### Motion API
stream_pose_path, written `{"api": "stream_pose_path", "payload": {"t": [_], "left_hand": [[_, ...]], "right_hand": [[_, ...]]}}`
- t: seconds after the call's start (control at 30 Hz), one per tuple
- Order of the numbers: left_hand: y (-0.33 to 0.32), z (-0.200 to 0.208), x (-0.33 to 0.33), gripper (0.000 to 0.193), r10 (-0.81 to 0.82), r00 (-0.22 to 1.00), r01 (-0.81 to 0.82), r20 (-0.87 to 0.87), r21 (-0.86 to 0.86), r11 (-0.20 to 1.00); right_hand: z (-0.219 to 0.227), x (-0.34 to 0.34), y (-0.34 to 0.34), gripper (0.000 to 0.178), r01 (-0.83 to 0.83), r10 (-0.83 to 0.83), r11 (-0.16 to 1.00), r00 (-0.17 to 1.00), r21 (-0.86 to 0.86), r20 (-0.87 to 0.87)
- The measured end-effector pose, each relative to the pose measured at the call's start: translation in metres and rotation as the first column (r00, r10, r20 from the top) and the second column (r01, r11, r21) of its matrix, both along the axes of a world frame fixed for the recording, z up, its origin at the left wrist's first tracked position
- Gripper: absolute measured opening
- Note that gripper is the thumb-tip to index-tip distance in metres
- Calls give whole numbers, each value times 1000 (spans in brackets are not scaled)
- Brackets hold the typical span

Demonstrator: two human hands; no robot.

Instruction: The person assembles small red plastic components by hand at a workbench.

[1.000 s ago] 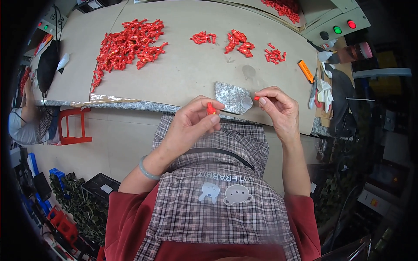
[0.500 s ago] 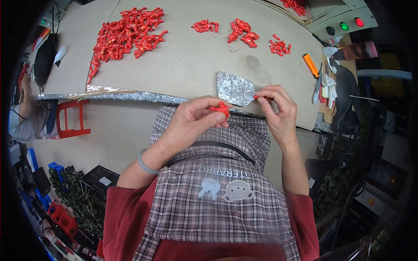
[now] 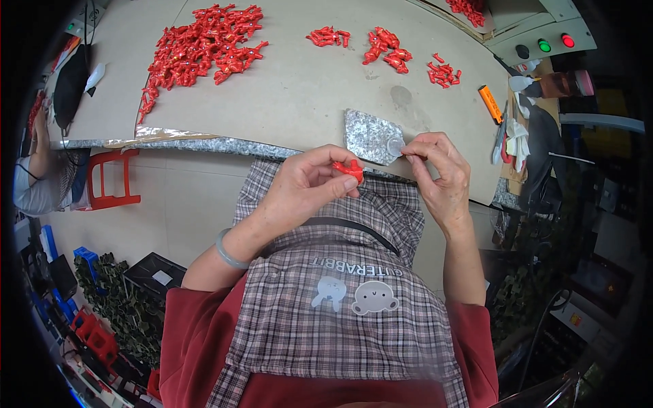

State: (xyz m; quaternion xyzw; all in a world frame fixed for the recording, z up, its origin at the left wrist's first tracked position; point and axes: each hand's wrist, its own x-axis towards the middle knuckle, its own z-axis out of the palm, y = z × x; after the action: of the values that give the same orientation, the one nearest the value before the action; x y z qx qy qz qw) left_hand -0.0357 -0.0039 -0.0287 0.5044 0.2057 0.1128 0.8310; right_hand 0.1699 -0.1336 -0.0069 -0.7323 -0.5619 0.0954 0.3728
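My left hand (image 3: 303, 183) is closed around a small red plastic figure part (image 3: 351, 170), held just off the table's front edge. My right hand (image 3: 442, 173) pinches thumb and forefinger together beside a small round clear dish (image 3: 395, 147). A tiny red plastic piece is in that pinch, mostly hidden by the fingertips. The dish rests on the right end of a grey speckled plate (image 3: 367, 132), which lies at the table's near edge.
A large pile of red figure parts (image 3: 197, 51) covers the table's left. Smaller groups of red pieces (image 3: 386, 49) lie farther back. On the right are an orange box cutter (image 3: 490, 104), white cloth (image 3: 518, 146) and a control box (image 3: 544, 44). Another person (image 3: 37, 173) sits far left.
My right fingertips have shifted slightly down beside the dish, and the tiny red piece shows less. My left hand keeps its grip, with the red figure part turned a little. The view has shifted slightly.
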Motion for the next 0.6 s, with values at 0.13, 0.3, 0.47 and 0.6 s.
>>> {"api": "stream_pose_path", "payload": {"t": [0.13, 0.3, 0.47, 0.6], "left_hand": [[-1, 0, -1, 23, 2, 1000, -2, -18, -1, 1000], [-1, -1, 0, 25, -22, 998, 25, -51, 47, 999], [0, -1, 0, 24, -41, 998, 45, -46, 86, 995], [-1, -3, 0, 23, -57, 998, 61, -37, 114, 992]], "right_hand": [[5, 0, 2, 16, 0, 0, 1000, 1000, -17, -12], [5, 1, 3, 19, -10, 10, 1000, 999, -18, 50], [6, 1, 4, 22, -75, 76, 997, 992, -8, 106], [8, 3, 6, 22, -118, 120, 993, 987, -23, 103]]}}
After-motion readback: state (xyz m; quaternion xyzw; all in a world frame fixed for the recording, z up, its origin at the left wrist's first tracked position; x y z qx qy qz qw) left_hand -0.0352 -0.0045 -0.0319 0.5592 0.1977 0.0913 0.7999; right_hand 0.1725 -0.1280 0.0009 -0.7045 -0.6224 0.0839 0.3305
